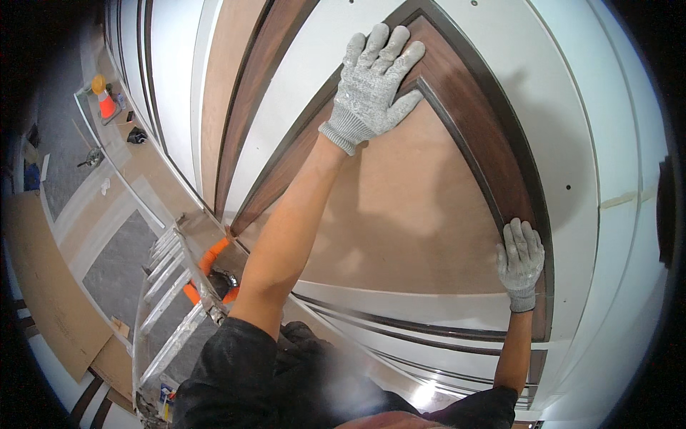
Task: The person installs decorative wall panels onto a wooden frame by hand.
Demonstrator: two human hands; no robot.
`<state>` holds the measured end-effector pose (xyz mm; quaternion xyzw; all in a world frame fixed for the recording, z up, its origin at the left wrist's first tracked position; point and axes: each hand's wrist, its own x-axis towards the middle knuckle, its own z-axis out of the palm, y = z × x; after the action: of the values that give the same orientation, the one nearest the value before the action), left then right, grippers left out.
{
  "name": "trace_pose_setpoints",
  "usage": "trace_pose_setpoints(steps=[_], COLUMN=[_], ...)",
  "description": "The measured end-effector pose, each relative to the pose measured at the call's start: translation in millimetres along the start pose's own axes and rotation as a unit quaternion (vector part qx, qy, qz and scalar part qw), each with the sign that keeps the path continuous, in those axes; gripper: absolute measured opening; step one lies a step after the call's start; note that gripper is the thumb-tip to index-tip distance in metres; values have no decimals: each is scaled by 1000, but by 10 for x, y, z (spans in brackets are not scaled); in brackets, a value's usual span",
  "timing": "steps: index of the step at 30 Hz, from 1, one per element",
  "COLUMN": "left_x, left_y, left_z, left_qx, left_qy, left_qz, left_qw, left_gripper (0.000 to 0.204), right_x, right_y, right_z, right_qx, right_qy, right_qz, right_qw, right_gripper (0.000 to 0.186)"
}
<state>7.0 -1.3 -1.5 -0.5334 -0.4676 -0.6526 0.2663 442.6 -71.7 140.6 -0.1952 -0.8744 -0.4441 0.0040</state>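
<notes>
A dark wood-veneer trim [486,146] with charcoal edging forms an angled frame on the wall, around a pale brown panel [400,214]. My left hand [375,86], in a grey knit glove, lies flat with fingers spread over the frame's upper corner and the trim beside it. My right hand [520,261], gloved the same way, rests with straightened fingers on the right-hand trim, lower down. Both forearms are bare, reaching from black short sleeves.
An aluminium ladder [168,314] stands at lower left beside orange tubing [212,254]. An orange-and-white cone [106,104] and a black bundle [136,135] are on the floor at upper left. Cardboard sheets [50,286] lie along the left. White wall panels [568,143] surround the frame.
</notes>
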Motion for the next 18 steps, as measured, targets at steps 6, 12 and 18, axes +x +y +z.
trace_pose_setpoints(steps=[6,12,18], left_x=[8,8,37], left_y=[67,22,154], left_z=[72,86,64], left_qx=[0,7,10], left_qy=[9,13,-3], left_qz=[-11,21,38], left_qw=[1000,1000,999], left_gripper=[70,71,66], right_x=[-34,2,-135], right_y=[-5,61,59], right_z=[-32,-165,-164], right_qx=[-5,64,52], right_qy=[-15,-30,19], right_qz=[2,-25,-35], right_qw=[1000,997,998], right_gripper=[49,48,46])
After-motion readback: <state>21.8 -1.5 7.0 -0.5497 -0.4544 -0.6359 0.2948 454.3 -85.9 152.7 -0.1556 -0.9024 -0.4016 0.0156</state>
